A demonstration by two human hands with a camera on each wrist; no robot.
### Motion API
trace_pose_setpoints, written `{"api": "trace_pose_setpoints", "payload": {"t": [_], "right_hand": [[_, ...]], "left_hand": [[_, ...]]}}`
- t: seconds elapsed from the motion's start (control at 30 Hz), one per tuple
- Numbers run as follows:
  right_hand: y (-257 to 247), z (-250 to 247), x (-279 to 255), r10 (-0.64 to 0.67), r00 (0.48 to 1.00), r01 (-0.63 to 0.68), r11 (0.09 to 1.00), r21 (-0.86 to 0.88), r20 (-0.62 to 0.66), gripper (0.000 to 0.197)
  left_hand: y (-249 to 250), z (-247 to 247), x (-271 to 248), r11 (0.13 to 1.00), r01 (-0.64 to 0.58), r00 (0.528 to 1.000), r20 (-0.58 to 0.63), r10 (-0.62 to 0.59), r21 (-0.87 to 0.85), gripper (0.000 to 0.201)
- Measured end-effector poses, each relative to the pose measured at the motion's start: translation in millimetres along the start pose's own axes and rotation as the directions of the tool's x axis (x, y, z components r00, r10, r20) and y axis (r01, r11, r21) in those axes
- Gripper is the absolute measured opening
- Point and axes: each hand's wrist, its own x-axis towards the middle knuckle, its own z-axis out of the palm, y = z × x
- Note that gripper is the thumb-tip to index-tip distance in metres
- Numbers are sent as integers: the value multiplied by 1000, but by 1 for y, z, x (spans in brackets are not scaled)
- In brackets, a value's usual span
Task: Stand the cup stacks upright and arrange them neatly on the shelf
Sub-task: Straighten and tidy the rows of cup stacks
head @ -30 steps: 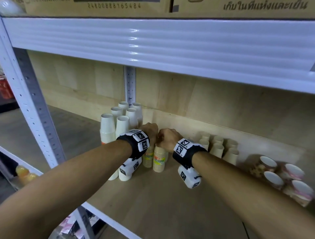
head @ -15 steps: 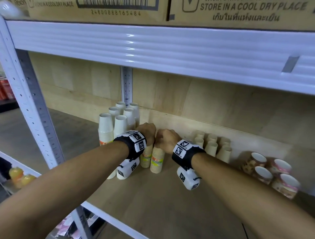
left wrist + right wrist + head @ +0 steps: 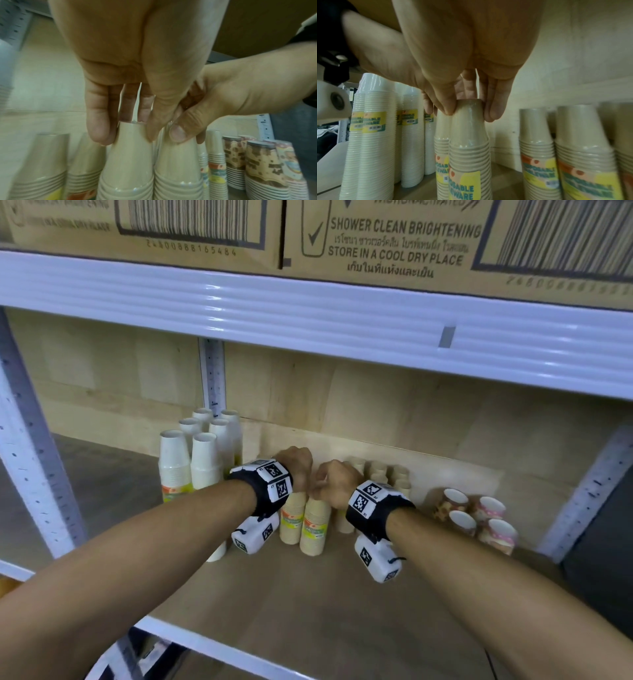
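On the shelf (image 3: 342,621), the left hand (image 3: 297,465) and right hand (image 3: 337,479) each grip an upright tan cup stack (side by side). Fingers (image 3: 97,121) are clamped round the top cups; white stacks (image 3: 191,460) stand left.

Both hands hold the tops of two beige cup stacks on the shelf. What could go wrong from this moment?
1. The left hand and right hand pinch only the top cups of the two beige stacks. Lifting might pull the top cups off.
2. The tall white stacks stand close on the left. A nudge from the left arm could topple them.
3. Pushing the tops sideways may tilt the beige stacks.
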Motion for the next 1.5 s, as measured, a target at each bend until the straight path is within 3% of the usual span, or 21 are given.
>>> {"api": "trace_pose_setpoints", "payload": {"t": [0.17, 0.47, 0.87, 1.3, 1.5], "right_hand": [[21, -14, -14, 89, 996, -90, 996, -16, -25, 36], [57, -29, -36, 110, 994, -111, 991, -72, -21, 9], [82, -19, -23, 178, 983, -181, 981, -66, -48, 4], [88, -22, -23, 166, 985, -168, 984, -49, -43, 14], [73, -39, -11, 155, 981, -163, 984, -66, -119, 26]], "left_hand": [[28, 7, 3, 999, -41, 998, -52, 40, -7, 30], [69, 8, 9, 989, -133, 991, -36, 131, -58, 33], [80, 17, 17, 976, -165, 986, 2, 167, -145, 23], [73, 24, 26, 963, -183, 982, 17, 190, -196, 16], [56, 4, 30, 965, -174, 985, -53, 167, -198, 27]]}}
